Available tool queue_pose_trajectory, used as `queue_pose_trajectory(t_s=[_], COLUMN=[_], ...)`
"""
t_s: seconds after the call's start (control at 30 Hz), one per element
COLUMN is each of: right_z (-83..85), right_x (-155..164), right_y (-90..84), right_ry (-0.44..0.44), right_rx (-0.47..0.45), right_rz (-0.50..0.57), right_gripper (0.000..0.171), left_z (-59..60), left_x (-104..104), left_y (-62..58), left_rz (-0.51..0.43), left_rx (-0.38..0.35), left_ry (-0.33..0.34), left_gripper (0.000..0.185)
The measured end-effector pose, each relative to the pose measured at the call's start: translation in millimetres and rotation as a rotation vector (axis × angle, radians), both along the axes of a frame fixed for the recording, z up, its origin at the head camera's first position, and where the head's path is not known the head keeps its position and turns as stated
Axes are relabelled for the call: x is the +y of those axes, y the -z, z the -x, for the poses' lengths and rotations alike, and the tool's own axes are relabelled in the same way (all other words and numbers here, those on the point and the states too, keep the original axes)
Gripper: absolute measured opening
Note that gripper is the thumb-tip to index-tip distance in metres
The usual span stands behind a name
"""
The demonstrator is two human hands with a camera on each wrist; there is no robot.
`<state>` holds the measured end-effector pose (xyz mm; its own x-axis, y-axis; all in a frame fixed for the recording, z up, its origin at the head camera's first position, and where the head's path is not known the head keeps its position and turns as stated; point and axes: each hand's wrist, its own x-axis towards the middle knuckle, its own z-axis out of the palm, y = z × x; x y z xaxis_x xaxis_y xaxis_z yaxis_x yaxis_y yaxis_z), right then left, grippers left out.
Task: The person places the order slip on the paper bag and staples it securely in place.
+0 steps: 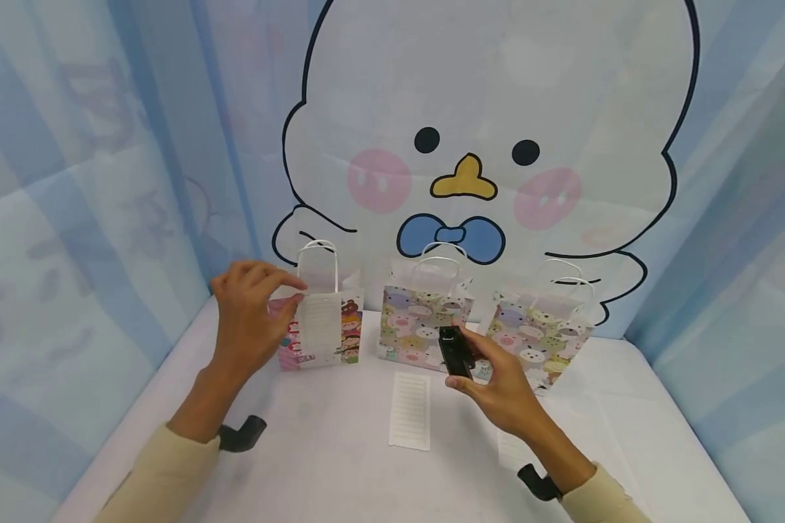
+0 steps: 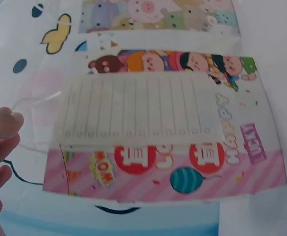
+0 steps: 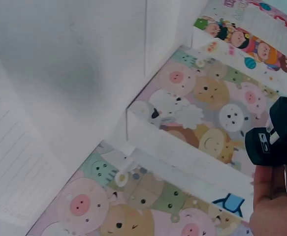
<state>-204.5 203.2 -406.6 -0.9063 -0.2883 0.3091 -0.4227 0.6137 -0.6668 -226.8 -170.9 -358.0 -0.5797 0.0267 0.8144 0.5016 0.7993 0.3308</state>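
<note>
Three printed gift bags stand in a row on the white table point(image 1: 340, 465). My left hand point(image 1: 251, 319) hovers at the top left corner of the pink cartoon bag point(image 1: 349, 334). A white label sheet point(image 1: 318, 323) lies flat against that bag's front point(image 2: 182, 162). In the left wrist view, the sheet point(image 2: 133, 110) sits a small gap away from my loosely bent fingers point(image 2: 3, 125). My right hand point(image 1: 497, 388) grips a small black device point(image 1: 454, 351) in front of the middle animal-print bag point(image 1: 412, 327). The right wrist view shows the device point(image 3: 276, 137) over that bag point(image 3: 202, 113).
A second label sheet point(image 1: 410, 409) lies flat on the table between my hands. Another pale sheet point(image 1: 517, 450) lies by my right wrist. A third animal-print bag point(image 1: 543, 338) stands at the right. A cartoon duck backdrop point(image 1: 484, 131) and blue curtains close in the table.
</note>
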Motion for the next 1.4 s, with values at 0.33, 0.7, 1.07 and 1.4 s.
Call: queue_pose_trajectory(t_s=[0.33,0.7,1.07,1.4], right_z=[-13.2,-27.2,-40.5,-46.2], right_x=[38,73,105,140], right_y=[15.9,29.4,36.7,50.1], right_ry=[0.073,0.162,0.303,0.401], right_rx=[-0.036,-0.069,-0.132,-0.241], right_rz=[-0.081,-0.161,-0.244,-0.384], right_gripper=[0.086,0.092,0.086,0.090], left_z=[14.1,34.7,47.0,54.4], left_x=[42,86,112,124], left_y=[-9.3,-5.9,1.8,7.0], left_rz=[0.071,0.129,0.206,0.224], left_rx=[0.010,-0.040,-0.124,-0.162], left_ry=[0.099,0.189,0.203,0.177], left_gripper=[0.020,0.018,0.015,0.011])
